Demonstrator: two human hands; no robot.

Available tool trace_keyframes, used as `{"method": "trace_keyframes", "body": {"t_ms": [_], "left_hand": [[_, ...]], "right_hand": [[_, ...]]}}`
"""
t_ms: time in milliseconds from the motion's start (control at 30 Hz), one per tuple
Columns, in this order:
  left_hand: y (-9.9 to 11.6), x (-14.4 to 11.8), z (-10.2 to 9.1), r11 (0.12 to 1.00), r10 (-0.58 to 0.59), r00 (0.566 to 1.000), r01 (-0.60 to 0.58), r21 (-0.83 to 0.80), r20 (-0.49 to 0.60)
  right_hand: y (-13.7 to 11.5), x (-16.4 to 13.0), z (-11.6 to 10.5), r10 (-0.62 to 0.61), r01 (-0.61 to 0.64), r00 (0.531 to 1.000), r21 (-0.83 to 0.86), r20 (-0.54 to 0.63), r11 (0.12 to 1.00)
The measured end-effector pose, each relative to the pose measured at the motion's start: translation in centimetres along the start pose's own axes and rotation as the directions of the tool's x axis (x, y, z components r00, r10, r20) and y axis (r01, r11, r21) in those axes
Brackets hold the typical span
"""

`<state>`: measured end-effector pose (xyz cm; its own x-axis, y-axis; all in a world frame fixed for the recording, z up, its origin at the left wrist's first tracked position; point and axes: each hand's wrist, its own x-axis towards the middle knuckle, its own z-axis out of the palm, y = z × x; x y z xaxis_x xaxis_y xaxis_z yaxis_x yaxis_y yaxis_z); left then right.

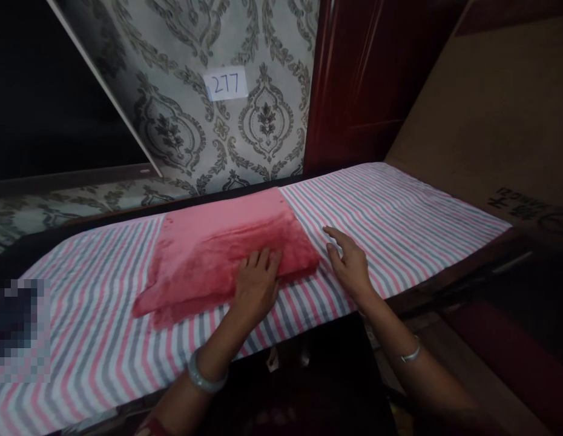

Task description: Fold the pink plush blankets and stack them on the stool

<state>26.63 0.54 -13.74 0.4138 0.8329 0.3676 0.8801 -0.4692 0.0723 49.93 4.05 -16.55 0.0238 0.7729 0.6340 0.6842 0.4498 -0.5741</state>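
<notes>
Patterned wallpaper backs the bench (pixel 399 224), draped in striped cloth. Left hand (pixel 255 284) lies flat and open on the folded red fleece blanket (pixel 222 248) near its front edge; right hand (pixel 349 260), open, hovers just beside. A pixelated patch hides the bench's left end.

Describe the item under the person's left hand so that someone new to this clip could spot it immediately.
Start at the long table covered in a pink, grey and white striped cloth below the patterned wallpaper. Near its middle lies a folded red plush towel, with the left hand flat on its near edge and the right hand beside it on the cloth. It is the only plain, fuzzy, solid-red piece there.
</notes>
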Motion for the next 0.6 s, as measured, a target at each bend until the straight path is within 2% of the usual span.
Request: {"method": "trace_keyframes", "body": {"t_ms": [67,133,200,300,367,433,500,600], "left_hand": [[-0.9,-1.3,-1.2,0.998,0.058,0.998,-0.058,-0.017,-0.037],[-3.0,-2.9,-3.3,0.998,0.056,0.993,-0.058,-0.019,-0.108],[-5.8,-4.9,-5.5,0.997,-0.064,0.980,0.072,0.032,-0.190],[-9.6,-8.4,-7.5,0.940,-0.290,0.923,0.324,0.104,-0.252],[-11.3,-10.6,-7.5,0.924,-0.342,0.922,0.365,0.114,-0.184],[-12.3,-12.3,-6.8,0.939,-0.324,0.942,0.332,0.089,-0.089],[-12.9,-13.2,-6.0,0.952,-0.299,0.953,0.301,0.045,-0.051],[-13.4,-13.5,-5.5,0.961,-0.276,0.957,0.277,-0.004,-0.092]], "right_hand": [[-1.4,0.2,-0.2,-0.056,0.056,0.998,0.026,0.000,0.998],[-2.6,0.3,-0.3,-0.155,0.154,0.987,0.032,0.042,0.988],[-3.2,0.3,-0.2,-0.264,0.263,0.955,0.025,0.136,0.964],[-2.7,-0.1,0.2,-0.376,0.396,0.872,0.000,0.314,0.918],[-1.6,-0.5,0.7,-0.416,0.451,0.823,-0.001,0.386,0.892],[-0.2,-0.7,1.3,-0.443,0.477,0.797,0.023,0.411,0.879],[0.7,-0.8,1.7,-0.445,0.469,0.798,0.044,0.406,0.882],[1.2,-0.9,2.0,-0.422,0.435,0.836,0.043,0.350,0.899]]}}
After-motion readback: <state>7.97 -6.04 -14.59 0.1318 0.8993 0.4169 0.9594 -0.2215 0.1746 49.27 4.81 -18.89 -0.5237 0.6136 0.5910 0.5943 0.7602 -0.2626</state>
